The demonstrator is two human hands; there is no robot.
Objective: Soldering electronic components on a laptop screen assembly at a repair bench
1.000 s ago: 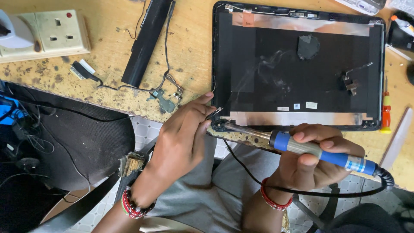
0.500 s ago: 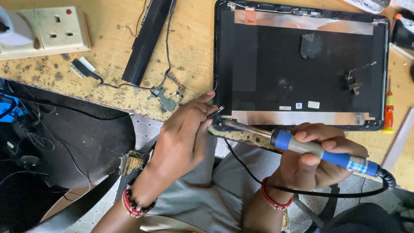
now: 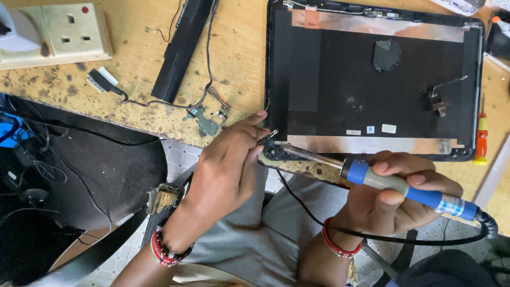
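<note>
while the left hand (image 3: 228, 170) keeps its fingers pinched on a small metal clip (image 3: 267, 136) at the laptop lid (image 3: 372, 85)'s near corner, the right hand (image 3: 393, 196), fingers wrapped round the blue soldering iron (image 3: 382, 179), has hardly moved, tip just beside that clip.

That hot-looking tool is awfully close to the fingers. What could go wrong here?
The soldering iron in the right hand points at the laptop lid's corner, where the left hand pinches a small metal part. A slip might burn those fingers or scorch the lid. Its cord crosses the lap and could snag.
</note>
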